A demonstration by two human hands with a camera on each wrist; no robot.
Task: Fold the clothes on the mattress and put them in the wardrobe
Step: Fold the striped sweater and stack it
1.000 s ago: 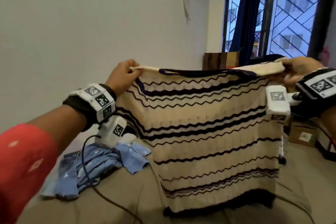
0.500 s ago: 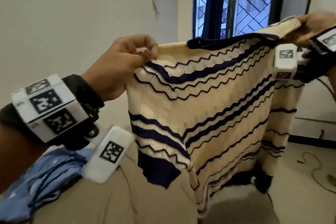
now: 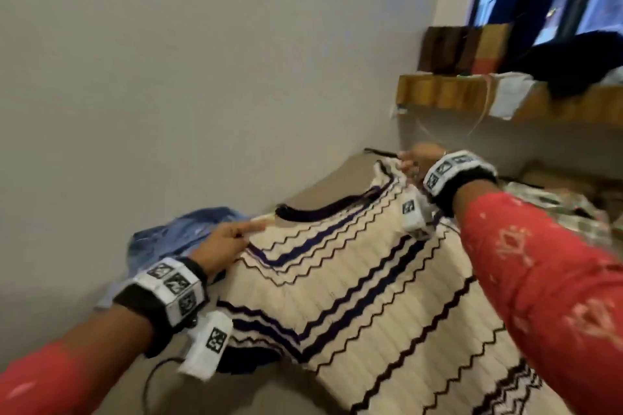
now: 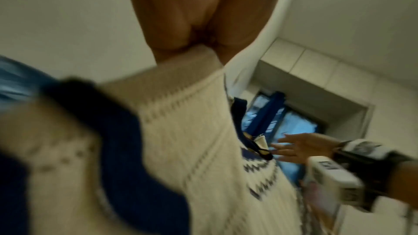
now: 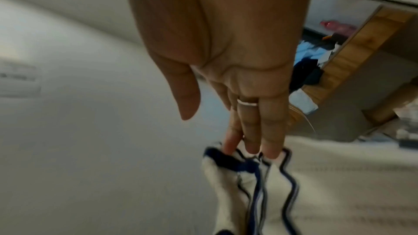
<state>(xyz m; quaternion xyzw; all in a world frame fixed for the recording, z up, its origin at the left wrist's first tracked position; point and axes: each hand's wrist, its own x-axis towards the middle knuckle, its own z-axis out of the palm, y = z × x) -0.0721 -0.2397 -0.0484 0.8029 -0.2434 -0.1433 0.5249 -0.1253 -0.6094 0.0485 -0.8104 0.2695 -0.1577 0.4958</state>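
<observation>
1. Sweater [image 3: 371, 280], cream with dark zigzag stripes, lies spread over the mattress [image 3: 269, 394] across the centre and lower right of the head view.
2. Left hand [image 3: 224, 244] pinches one shoulder corner near the dark neckline, fingers closed on the knit.
3. Right hand [image 3: 416, 158] rests straight, loosely parted fingers [image 5: 251, 131] on the opposite corner, tips touching the fabric.
4. Blue garment [image 3: 175, 236] lies bunched left of the sweater.

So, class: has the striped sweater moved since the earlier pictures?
Yes. The sweater has come down from hanging in front of the wall to lie spread on the mattress.
</observation>
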